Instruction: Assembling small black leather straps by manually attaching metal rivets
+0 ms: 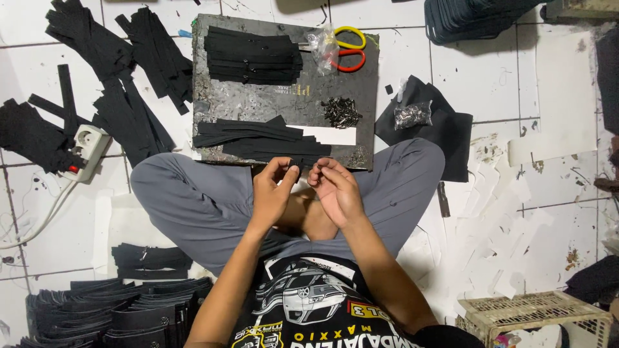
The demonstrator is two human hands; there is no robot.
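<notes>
Sitting cross-legged on the white tiled floor (464,71), the person is working just at the near edge of a dark work board (284,103), and I am taking this board as my reference. The left hand (271,193) and the right hand (335,190) are meeting over the lap, just in front of the board. The fingertips of both hands are pinching narrow around a small black strap piece (300,169); it is partly hidden, so I cannot tell if a metal part is also between the fingers.

On the near part of the board a loose heap of black strips (258,138) is lying, and on the far part a neat stack of black strips (253,55). Towards the board's right side a small pile of metal fittings (342,113) is waiting, and at the far right corner scissors (345,48) with yellow and red handles are resting beside a clear plastic bag (322,45).

In my judgement, the step is going well if the fingers are keeping the piece flat and straight, gripping near its end, with the hands close to the board so the fittings are in easy reach.
</notes>
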